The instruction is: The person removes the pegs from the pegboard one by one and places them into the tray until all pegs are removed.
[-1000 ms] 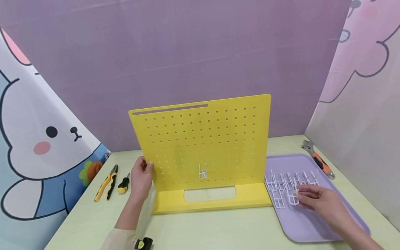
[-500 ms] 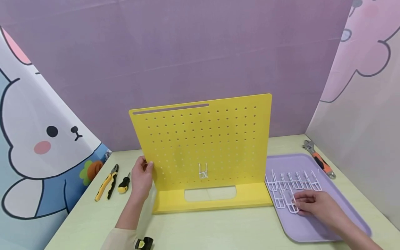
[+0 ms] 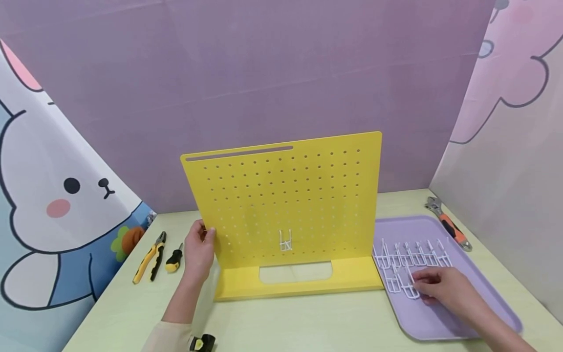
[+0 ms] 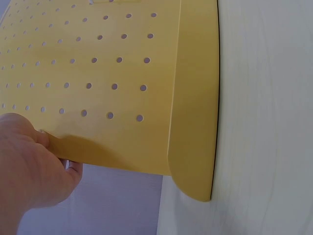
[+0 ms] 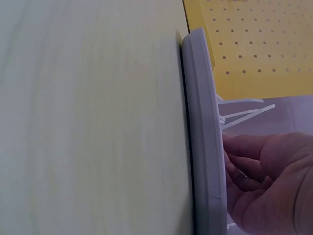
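Note:
A yellow pegboard (image 3: 281,195) stands upright on its base, with one white wire hook (image 3: 285,242) mounted low near its middle. My left hand (image 3: 200,252) grips the board's left edge, thumb on the front and fingers behind; the left wrist view shows this hand (image 4: 34,161) at the edge too. On the purple tray (image 3: 457,320), my right hand (image 3: 446,288) pinches another white wire hook (image 3: 411,292) by its right side. In the right wrist view the tray's rim (image 5: 205,142) partly hides that hook, and the hand's fingertips sit just behind the rim.
Several more white wire hooks (image 3: 420,259) stand in a row on the tray, beside the pinched one. Pliers (image 3: 150,259) and a screwdriver (image 3: 174,259) lie left of the board. An adjustable wrench (image 3: 448,225) lies behind the tray on the right.
My right hand has lowered the hook towards the near side, down to the tray beside the others. My left hand and the pegboard have stayed in place.

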Action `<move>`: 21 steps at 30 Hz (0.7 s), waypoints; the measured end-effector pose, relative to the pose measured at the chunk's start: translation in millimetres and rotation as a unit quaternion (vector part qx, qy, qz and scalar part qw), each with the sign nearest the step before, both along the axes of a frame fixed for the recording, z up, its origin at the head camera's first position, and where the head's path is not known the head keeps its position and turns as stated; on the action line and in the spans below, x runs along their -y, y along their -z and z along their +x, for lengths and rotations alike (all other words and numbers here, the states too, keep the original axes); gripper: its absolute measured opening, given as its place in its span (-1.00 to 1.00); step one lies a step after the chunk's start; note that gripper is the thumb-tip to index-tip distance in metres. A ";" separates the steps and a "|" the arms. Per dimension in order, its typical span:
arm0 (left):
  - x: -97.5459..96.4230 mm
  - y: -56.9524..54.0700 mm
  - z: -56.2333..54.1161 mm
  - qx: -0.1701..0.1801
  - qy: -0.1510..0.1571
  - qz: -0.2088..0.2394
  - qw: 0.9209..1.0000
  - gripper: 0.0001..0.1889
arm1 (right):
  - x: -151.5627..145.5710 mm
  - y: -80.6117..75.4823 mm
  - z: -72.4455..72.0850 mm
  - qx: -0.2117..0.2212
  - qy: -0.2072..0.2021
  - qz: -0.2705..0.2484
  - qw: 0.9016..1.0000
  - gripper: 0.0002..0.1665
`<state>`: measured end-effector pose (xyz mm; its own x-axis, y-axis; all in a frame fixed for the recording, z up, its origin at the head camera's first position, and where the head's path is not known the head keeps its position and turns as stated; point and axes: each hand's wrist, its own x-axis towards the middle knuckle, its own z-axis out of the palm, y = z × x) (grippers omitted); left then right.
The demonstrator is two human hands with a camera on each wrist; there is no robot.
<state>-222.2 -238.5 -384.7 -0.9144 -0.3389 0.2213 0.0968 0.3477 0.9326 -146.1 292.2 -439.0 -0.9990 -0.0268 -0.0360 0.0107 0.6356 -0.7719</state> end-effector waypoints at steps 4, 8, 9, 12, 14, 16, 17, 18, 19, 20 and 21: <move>0.1 0.0 1.2 -0.001 0.001 0.002 1.000 -0.74 | 0.0 -1.3 -1.6 -0.007 -0.001 0.047 0.999 -0.67; 0.0 -0.4 1.4 0.001 -0.001 0.001 1.000 -0.74 | -0.8 -4.5 -2.4 -0.005 0.009 0.071 0.997 -0.62; 0.0 -0.3 1.2 0.002 -0.002 0.001 1.000 -0.74 | -0.8 -5.5 -2.6 -0.003 0.012 0.073 0.997 -0.61; 0.3 0.0 0.7 0.000 0.001 0.003 1.000 -0.74 | -1.0 -9.4 -4.0 -0.009 0.018 0.074 0.997 -0.60; 0.8 0.4 0.4 -0.002 0.001 0.002 1.000 -0.74 | -0.7 -13.4 -5.5 -0.015 0.025 0.070 0.997 -0.60; 1.0 0.7 0.4 -0.002 0.000 -0.001 1.000 -0.74 | -0.3 -18.6 -7.2 -0.031 0.032 0.067 0.997 -0.61; 1.2 0.9 0.2 -0.001 -0.002 -0.003 1.000 -0.74 | 0.0 -21.9 -7.8 -0.040 0.034 0.063 0.997 -0.60; 1.1 1.0 0.3 0.001 -0.003 -0.005 1.000 -0.73 | 1.1 -24.8 -8.3 -0.053 0.039 0.060 0.996 -0.60; 1.2 1.2 0.3 0.003 -0.005 -0.006 1.000 -0.73 | 2.8 -27.9 -8.5 -0.070 0.045 0.057 0.995 -0.59; 1.2 1.2 0.2 0.005 -0.006 -0.006 1.000 -0.73 | 4.8 -30.9 -8.6 -0.090 0.053 0.055 0.993 -0.58; 1.2 1.1 0.1 0.007 -0.007 -0.006 1.000 -0.73 | 7.3 -33.8 -8.3 -0.113 0.061 0.055 0.990 -0.58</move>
